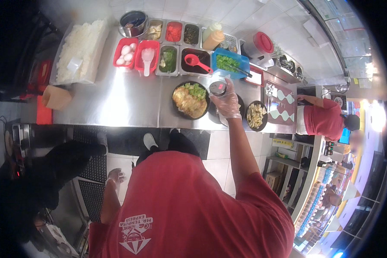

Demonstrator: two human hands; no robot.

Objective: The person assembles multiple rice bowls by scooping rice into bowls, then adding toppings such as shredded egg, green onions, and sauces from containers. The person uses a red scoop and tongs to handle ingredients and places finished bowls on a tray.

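My right hand (226, 103), in a clear plastic glove, grips a shaker (217, 88) with a dark perforated-looking lid. It is above a dark bowl (242, 107), mostly hidden behind the hand. Left of it is a black bowl of green lettuce and a golden-brown fried topping (190, 103). To its right stands a bowl of pale cut pieces with dark bits (256, 116). My left hand (116, 175), also gloved, hangs beside my body, away from the counter. Its fingers are loosely bent and apart, with nothing visible in them.
Along the steel counter's back stand a rice tub (99, 56), a red egg basket (125, 53), a tray of dark sauce with a red ladle (195, 61), a blue tub of chopped greens (230, 61) and squeeze bottles (213, 39). Another person (324, 116) stands at the right.
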